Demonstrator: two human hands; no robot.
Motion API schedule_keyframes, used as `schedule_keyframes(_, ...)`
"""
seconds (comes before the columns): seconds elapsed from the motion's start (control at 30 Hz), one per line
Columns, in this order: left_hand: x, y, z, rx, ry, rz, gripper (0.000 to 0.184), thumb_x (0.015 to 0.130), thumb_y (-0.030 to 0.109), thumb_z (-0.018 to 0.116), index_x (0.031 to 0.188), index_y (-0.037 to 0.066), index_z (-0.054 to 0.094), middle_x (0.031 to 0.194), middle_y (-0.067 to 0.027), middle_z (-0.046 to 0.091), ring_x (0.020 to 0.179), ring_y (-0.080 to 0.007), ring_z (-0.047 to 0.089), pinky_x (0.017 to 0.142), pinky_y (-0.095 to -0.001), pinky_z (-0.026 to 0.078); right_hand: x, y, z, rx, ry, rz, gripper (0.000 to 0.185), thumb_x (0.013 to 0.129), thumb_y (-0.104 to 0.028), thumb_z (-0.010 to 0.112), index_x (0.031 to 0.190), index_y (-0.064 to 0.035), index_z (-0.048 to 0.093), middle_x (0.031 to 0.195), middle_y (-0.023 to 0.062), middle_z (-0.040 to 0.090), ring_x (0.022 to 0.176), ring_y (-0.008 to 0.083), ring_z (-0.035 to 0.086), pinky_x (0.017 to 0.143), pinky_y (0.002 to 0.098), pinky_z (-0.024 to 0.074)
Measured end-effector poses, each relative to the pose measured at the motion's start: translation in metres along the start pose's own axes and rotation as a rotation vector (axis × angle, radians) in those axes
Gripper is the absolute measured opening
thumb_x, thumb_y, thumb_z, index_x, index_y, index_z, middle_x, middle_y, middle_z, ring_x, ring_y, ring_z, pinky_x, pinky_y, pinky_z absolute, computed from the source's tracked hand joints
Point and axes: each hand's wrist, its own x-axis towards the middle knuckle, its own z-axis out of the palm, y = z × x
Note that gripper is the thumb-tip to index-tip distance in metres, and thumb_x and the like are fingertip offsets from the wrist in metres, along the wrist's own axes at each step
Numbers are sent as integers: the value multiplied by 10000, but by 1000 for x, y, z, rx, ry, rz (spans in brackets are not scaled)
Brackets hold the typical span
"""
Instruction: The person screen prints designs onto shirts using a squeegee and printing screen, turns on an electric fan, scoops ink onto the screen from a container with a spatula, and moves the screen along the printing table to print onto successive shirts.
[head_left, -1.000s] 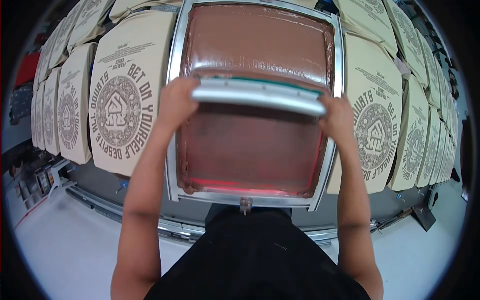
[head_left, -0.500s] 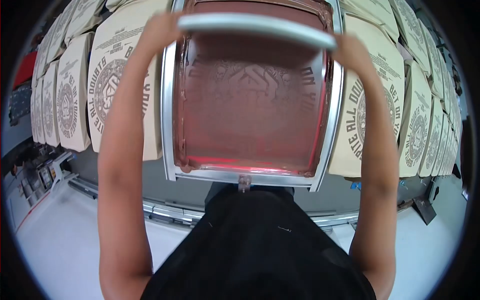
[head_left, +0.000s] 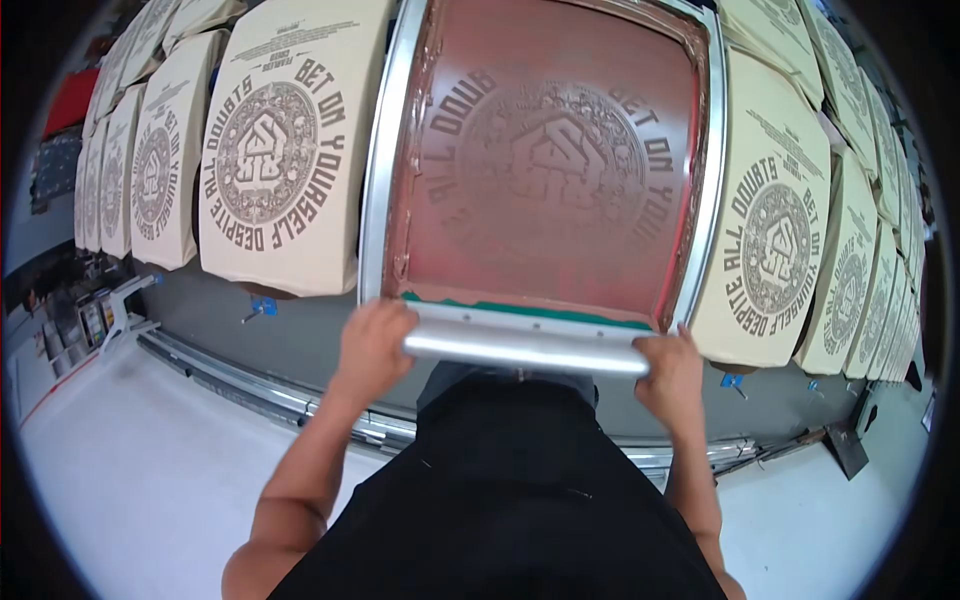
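A wide squeegee (head_left: 525,348) with a silver handle and a green blade edge lies across the near end of a screen-printing frame (head_left: 380,195). My left hand (head_left: 375,345) is closed round the handle's left end, and my right hand (head_left: 672,378) grips its right end. Reddish-brown mesh (head_left: 550,255) fills the frame, showing a round emblem with lettering arched about it. Thick brown ink (head_left: 708,150) coats the inner edges of the frame. Whatever lies under the mesh is hidden.
Printed cream shirts on boards stand either side, the nearest being a left shirt (head_left: 270,150) and a right shirt (head_left: 770,220). Blue-handled clamps (head_left: 263,306) jut below them. A metal rail (head_left: 270,395) runs low behind my body, above the pale floor (head_left: 150,480).
Both hands have drawn the squeegee from the far part of the screen to its near end. More of the emblem now shows. The view has shifted, with the frame appearing farther right and tilted.
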Motion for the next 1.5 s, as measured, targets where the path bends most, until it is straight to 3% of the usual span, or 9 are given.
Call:
schedule_keyframes(0.17, 10, -16, 17, 66, 153, 131, 479, 511, 48, 694, 987, 58, 637, 1026, -144, 641, 981, -351, 592, 861, -466, 473, 11, 4, 6, -10, 108, -24, 411, 547, 2, 614, 952, -58, 644, 902, 112, 653, 929, 321, 611, 1085, 537, 356)
schedule_keyframes(0.3, 151, -57, 3, 112, 325, 193, 362, 581, -28, 634, 934, 48, 655, 963, -129, 666, 964, -333, 615, 894, -453, 473, 127, 61, -17, -132, 506, -240, 445, 581, -10, 651, 1023, -52, 624, 963, 121, 640, 950, 332, 599, 1034, 541, 385)
schedule_keyframes(0.63, 442, -83, -92, 337, 261, 146, 318, 747, 292, 706, 1034, 154, 716, 887, -158, 705, 843, -337, 675, 759, -434, 532, 387, 137, -176, -260, 400, 21, 482, 673, -83, 595, 1151, -74, 658, 1007, 207, 687, 950, 381, 651, 858, 453, 513)
schedule_keyframes(0.7, 457, -85, -107, 275, 221, 227, 419, 616, 360, 855, 914, 91, 737, 854, -174, 705, 795, -364, 670, 738, -429, 526, 380, 122, -200, -264, 333, -81, 442, 675, -89, 587, 1107, -59, 675, 958, 225, 686, 929, 395, 653, 843, 454, 513)
schedule_keyframes(0.83, 363, -64, -103, 201, 170, 172, 310, 751, 292, 701, 1030, 157, 718, 891, -143, 710, 822, -343, 678, 752, -433, 536, 289, 104, -167, -267, 340, -110, 369, 715, -93, 605, 1073, -59, 689, 941, 243, 676, 910, 397, 648, 808, 455, 511)
schedule_keyframes(0.93, 203, -25, -79, 188, -32, -81, 271, 755, 131, 674, 1022, 106, 710, 869, -176, 696, 859, -352, 673, 789, -437, 532, 137, 49, -108, -161, 202, -22, 341, 727, -14, 572, 1042, -46, 699, 821, 217, 608, 822, 420, 595, 749, 497, 479)
schedule_keyframes(1.07, 41, 6, -40, 15, -120, 5, 363, 589, 6, 716, 943, 59, 651, 945, -135, 658, 877, -342, 602, 786, -431, 499, 16, 9, -40, 39, 69, -61, 415, 596, 58, 569, 985, -52, 662, 803, 164, 610, 842, 374, 577, 796, 466, 460)
schedule_keyframes(1.3, 16, 1, -6, -39, -17, 12, 357, 534, 19, 701, 885, 51, 642, 931, -110, 655, 887, -319, 609, 790, -424, 502, 8, 8, -6, 50, -103, 42, 412, 583, 35, 583, 973, -68, 667, 907, 138, 674, 924, 351, 617, 994, 525, 440)
schedule_keyframes(1.5, 5, -14, 27, 102, 202, 140, 457, 506, 62, 693, 961, 65, 644, 992, -131, 641, 973, -343, 603, 864, -451, 480, 1, 12, 22, -26, 228, -57, 461, 529, -1, 646, 982, -88, 645, 966, 95, 671, 946, 315, 619, 1061, 510, 401)
